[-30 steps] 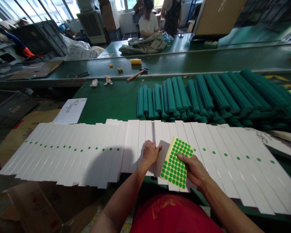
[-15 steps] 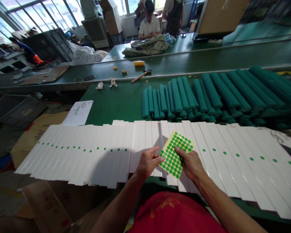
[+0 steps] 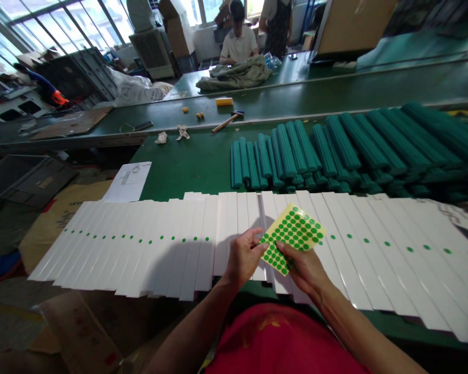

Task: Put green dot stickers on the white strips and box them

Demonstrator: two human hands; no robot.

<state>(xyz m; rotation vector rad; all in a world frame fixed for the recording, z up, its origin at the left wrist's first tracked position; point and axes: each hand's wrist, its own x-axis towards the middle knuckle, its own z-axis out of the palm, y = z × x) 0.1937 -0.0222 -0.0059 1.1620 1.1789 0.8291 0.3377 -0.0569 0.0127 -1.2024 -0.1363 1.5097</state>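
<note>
At the bottom centre, our right hand point(image 3: 309, 269) is closed on the sheet point(image 3: 296, 231), thumb on top and fingers beneath, a grip that seems meant to keep it steady with its green dots facing us. Our left hand point(image 3: 242, 258) is nearly closed, thumb and fingertips at the sheet's left corner, probably to work at its edge; we cannot tell whether they grip the sheet or a dot. The sheet is slanted just right of centre, over the white strips point(image 3: 134, 259). These overlap across the frame, perhaps so that a narrow band of each shows; left and right runs bear one dot per visible band, while several near our left hand are bare. Beyond them, a paper point(image 3: 128, 182) lies centre left and green rods point(image 3: 290, 150) are heaped on the right of the worktop point(image 3: 187, 169), apparently set back to leave the near side to the strips. Farther up, at upper centre, are a hammer point(image 3: 225, 123) and a yellow cylinder point(image 3: 223, 102), then a cloth point(image 3: 239, 75) before a seated person point(image 3: 239, 45).
</note>
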